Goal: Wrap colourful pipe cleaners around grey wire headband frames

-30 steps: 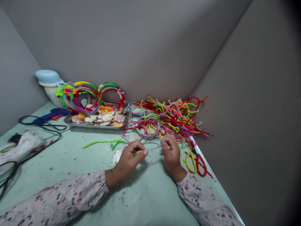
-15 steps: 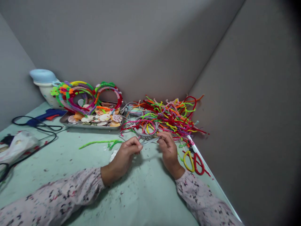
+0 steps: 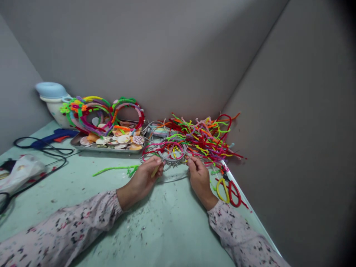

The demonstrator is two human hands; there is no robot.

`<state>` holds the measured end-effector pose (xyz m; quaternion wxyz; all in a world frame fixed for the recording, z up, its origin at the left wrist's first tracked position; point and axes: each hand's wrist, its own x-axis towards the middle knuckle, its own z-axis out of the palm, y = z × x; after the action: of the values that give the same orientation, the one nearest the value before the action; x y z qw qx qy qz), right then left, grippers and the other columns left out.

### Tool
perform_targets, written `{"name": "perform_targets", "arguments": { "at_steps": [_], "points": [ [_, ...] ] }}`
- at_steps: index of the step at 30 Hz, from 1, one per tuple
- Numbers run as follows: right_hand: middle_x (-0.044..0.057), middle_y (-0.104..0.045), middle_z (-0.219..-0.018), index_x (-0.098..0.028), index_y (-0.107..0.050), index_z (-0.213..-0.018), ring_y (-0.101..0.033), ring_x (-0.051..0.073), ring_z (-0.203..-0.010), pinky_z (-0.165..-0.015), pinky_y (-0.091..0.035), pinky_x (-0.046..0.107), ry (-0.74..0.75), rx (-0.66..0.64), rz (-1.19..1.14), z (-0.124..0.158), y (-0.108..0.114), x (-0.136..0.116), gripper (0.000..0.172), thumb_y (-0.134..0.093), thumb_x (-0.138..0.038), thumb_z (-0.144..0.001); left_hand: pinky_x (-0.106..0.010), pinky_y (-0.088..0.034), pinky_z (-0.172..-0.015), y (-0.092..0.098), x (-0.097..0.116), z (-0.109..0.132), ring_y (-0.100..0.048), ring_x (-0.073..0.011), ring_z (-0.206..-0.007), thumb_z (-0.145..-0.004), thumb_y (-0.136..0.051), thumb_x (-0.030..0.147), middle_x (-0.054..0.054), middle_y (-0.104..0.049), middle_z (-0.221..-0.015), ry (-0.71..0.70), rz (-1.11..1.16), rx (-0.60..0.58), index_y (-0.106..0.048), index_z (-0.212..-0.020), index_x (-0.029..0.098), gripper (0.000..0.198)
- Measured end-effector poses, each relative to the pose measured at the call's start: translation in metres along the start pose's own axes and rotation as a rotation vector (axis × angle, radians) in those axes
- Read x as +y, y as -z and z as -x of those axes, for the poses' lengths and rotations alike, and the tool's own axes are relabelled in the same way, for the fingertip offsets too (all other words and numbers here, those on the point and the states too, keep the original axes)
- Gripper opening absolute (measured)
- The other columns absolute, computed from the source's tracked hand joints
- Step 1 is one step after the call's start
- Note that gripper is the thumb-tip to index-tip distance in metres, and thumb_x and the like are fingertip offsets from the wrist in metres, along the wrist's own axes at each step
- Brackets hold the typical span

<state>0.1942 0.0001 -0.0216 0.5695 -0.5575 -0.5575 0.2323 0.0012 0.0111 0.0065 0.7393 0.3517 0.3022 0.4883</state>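
Note:
A thin grey bendy strip (image 3: pixel 175 179) spans the gap between my hands and bows down toward the table. My left hand (image 3: pixel 141 180) is closed at its left end, fingers curled, with a small yellowish patch showing at the fingertips that I cannot make out. On the other side, my right hand (image 3: pixel 199 181) pinches the strip's right end between thumb and fingers. Just beyond my hands lie bare grey headbands (image 3: pixel 172 160) in a loose heap. A green pipe cleaner (image 3: pixel 115 169) rests left of my left hand.
Colourful pipe cleaners (image 3: pixel 204 139) pile up against the wall. Scissors (image 3: pixel 229 192) lie at the table's right edge. Behind are a metal tray (image 3: pixel 111 150) of shells, wrapped headbands (image 3: pixel 91 98) and a blue-lidded container (image 3: pixel 51 91). A blue glue gun (image 3: pixel 52 138) and black cord sit left.
The strip was nearly straight between my hands and now bows downward. My left hand has turned and shifted slightly left and up; my right hand stays almost in place.

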Motion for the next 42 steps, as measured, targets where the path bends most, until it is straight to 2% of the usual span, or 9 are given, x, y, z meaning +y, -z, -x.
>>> {"name": "perform_targets", "arguments": {
  "at_steps": [4,8,14,23,28,36,42],
  "points": [
    [0.004,-0.067,-0.087,-0.017,-0.067,-0.098,-0.059,0.018,-0.081,-0.078,-0.045,0.031,-0.023,0.013,0.011,-0.001,0.001,-0.001,0.032,-0.051,-0.042,-0.089,-0.021,-0.04,-0.058,0.002,0.001,-0.002,-0.049,-0.0098,-0.061,-0.083,-0.057,0.033,-0.002,-0.057,-0.071,0.034,0.005,0.012,-0.061,-0.077,0.014,0.02],
    [0.004,-0.068,-0.085,-0.017,-0.069,-0.093,-0.059,0.019,-0.079,-0.076,-0.045,0.031,-0.063,-0.002,0.016,-0.003,0.002,0.005,0.03,-0.054,-0.042,-0.086,-0.022,-0.042,-0.056,0.005,-0.001,-0.005,-0.052,-0.0117,-0.063,-0.081,-0.059,0.03,-0.004,-0.059,-0.075,0.039,0.005,0.041,-0.064,-0.079,0.014,0.017],
    [0.002,-0.066,-0.072,-0.017,-0.071,-0.086,-0.057,0.018,-0.07,-0.064,-0.042,0.028,-0.101,-0.06,0.016,-0.004,0.003,0.006,0.03,-0.054,-0.042,-0.084,-0.02,-0.043,-0.059,0.01,-0.007,-0.008,-0.053,-0.0108,-0.066,-0.078,-0.066,0.026,-0.003,-0.061,-0.08,0.012,-0.074,0.013,-0.065,-0.077,0.014,0.012],
    [0.0,-0.06,-0.062,-0.017,-0.072,-0.083,-0.052,0.017,-0.064,-0.059,-0.039,0.027,-0.128,-0.07,-0.002,-0.005,0.003,0.003,0.03,-0.054,-0.041,-0.083,-0.019,-0.038,-0.053,0.01,-0.008,-0.009,-0.048,-0.0089,-0.056,-0.074,-0.068,0.023,-0.001,-0.059,-0.071,0.037,-0.128,0.03,-0.061,-0.07,0.014,0.012],
    [-0.001,-0.056,-0.058,-0.017,-0.071,-0.084,-0.05,0.016,-0.06,-0.056,-0.038,0.026,-0.154,-0.075,-0.031,-0.005,0.003,0.001,0.029,-0.054,-0.04,-0.083,-0.02,-0.04,-0.057,0.01,-0.008,-0.009,-0.051,-0.01,-0.06,-0.078,-0.067,0.027,-0.002,-0.06,-0.075,0.012,-0.131,0.018,-0.064,-0.074,0.014,0.014],
    [-0.003,-0.05,-0.05,-0.018,-0.072,-0.083,-0.048,0.016,-0.055,-0.054,-0.038,0.026,-0.107,-0.137,-0.017,-0.005,0.003,-0.002,0.029,-0.053,-0.04,-0.083,-0.02,-0.039,-0.06,0.009,-0.007,-0.009,-0.049,-0.0091,-0.063,-0.079,-0.066,0.028,0.0,-0.055,-0.069,0.004,-0.141,-0.027,-0.062,-0.07,0.014,0.018],
    [-0.003,-0.052,-0.054,-0.019,-0.073,-0.085,-0.046,0.014,-0.055,-0.053,-0.036,0.025,-0.153,-0.237,0.004,-0.011,0.007,-0.008,0.026,-0.053,-0.036,-0.083,-0.021,-0.038,-0.061,0.01,-0.009,-0.01,-0.048,-0.0101,-0.063,-0.082,-0.064,0.032,-0.001,-0.056,-0.07,0.001,-0.169,-0.029,-0.062,-0.071,0.013,0.021]
  ]
}}
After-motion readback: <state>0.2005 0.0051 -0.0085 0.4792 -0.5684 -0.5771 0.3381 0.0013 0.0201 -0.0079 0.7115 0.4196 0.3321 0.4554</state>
